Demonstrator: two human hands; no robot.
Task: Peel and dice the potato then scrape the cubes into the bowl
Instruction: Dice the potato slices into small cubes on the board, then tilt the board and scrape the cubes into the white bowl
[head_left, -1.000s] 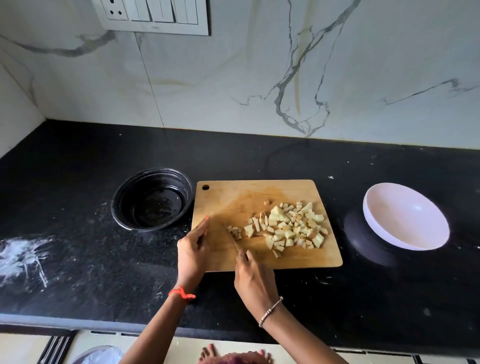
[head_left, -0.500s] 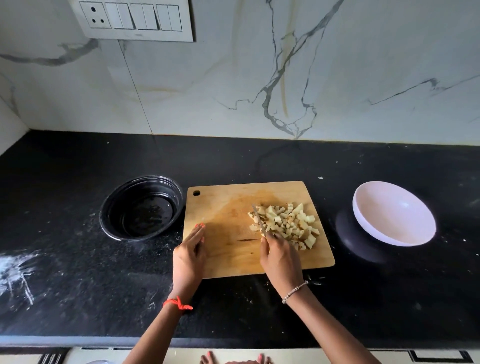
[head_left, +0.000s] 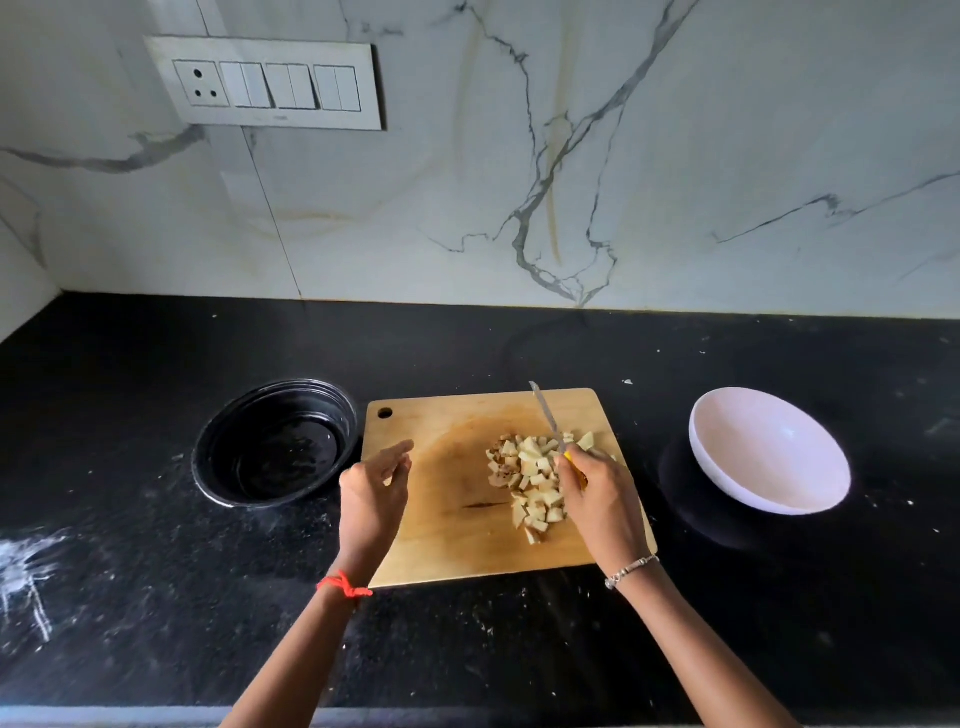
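**Item 1.** Left wrist, red thread (head_left: 344, 585); right wrist, beaded bracelet (head_left: 631, 566). Both forearms reach in over the near edge of the black counter (head_left: 156, 613).

**Item 2.** Left hand (head_left: 371, 499) — fingers loosely bent, apart, holding nothing. It is poised over the left part of the cutting board (head_left: 447, 525). Whether it touches the wood cannot be told.

**Item 3.** Right hand (head_left: 597, 501) — closed round the yellow handle of the knife (head_left: 545, 415). The blade points away and a little left, its tip over the board's far edge.

**Item 4.** Potato cubes (head_left: 530, 480): one heap on the right half of the board, pale and uneven in size, with some brownish faces on its left side. The right hand covers its right flank. No whole potato in view, so dicing is judged done and scraping is the step in hand.

**Item 5.** White bowl (head_left: 769, 447): on the counter right of the board, apart from it, empty. Black bowl (head_left: 275, 441): just beside the board's left edge, wet-looking inside.

**Item 6.** Marble wall (head_left: 701, 156) behind, with a switch panel (head_left: 270, 83) at upper left.

**Handling note.** The white bowl is the likely target, being empty and on the heap's side.
- Bring the board's right edge over the bowl's rim, or the bowl up to the board, before pushing.
- Hold the board with the free hand so it cannot slide.
- Lay the blade low and sweep in one pass; small cubes scatter easily on the dark counter.
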